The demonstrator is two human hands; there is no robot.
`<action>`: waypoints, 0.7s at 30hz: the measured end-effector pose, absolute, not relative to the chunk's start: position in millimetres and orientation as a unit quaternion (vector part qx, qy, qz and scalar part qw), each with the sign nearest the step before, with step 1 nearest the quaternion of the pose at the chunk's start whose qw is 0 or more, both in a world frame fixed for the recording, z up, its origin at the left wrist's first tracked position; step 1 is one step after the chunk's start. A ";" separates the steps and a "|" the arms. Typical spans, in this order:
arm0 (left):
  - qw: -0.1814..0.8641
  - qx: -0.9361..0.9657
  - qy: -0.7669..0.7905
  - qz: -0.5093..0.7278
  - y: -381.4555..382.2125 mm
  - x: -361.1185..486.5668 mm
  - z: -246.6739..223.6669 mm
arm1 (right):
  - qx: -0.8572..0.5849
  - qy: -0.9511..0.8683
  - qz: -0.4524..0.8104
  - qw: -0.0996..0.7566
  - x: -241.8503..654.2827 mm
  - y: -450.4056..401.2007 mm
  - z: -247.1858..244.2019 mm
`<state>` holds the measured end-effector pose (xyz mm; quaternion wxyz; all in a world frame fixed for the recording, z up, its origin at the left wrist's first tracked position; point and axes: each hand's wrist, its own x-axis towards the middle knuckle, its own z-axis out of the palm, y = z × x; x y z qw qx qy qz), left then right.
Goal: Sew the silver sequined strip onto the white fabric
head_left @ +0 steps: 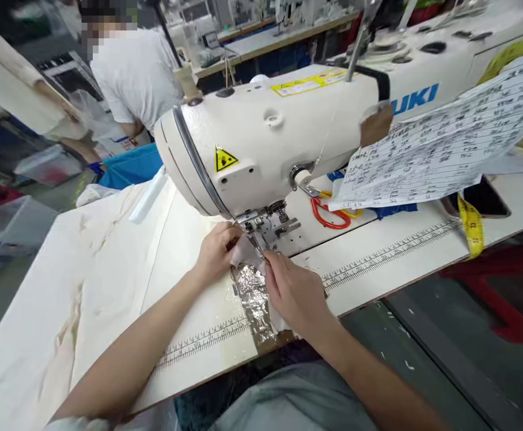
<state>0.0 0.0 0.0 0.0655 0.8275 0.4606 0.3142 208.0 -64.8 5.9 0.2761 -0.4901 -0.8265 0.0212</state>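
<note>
At the needle area of a white sewing machine (261,137), a small piece of thin white fabric (243,251) lies under and in front of the presser foot (256,236). My left hand (216,254) is closed at the fabric's left edge, its fingertips close to the foot. Fingers bent, my right hand (295,293) pinches the fabric on the right, just in front of the foot. More white cloth shows below that hand. Between the hands, shiny clear tape (257,299) covers the table's front part. My fingertips are partly hidden.
Right of the needle lie red-handled scissors (331,215). A handwritten sheet (445,143) hangs before the machine, near a phone (490,197) and yellow measuring tape (471,227). White cloth (104,257) covers the table's left. Beyond it are a blue bin (131,166) and a person (133,78).
</note>
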 end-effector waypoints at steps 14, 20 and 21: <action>0.093 0.804 0.482 0.335 1.0 7.4 6.9 | -0.496 -0.824 0.016 0.274 208.2 -66.3 3.7; 0.083 0.810 0.461 0.353 0.1 7.4 7.9 | -0.500 -0.824 0.025 0.267 206.1 -64.4 3.8; 0.072 0.816 0.454 0.352 -0.1 7.1 7.7 | -0.500 -0.824 0.024 0.266 205.8 -64.4 4.0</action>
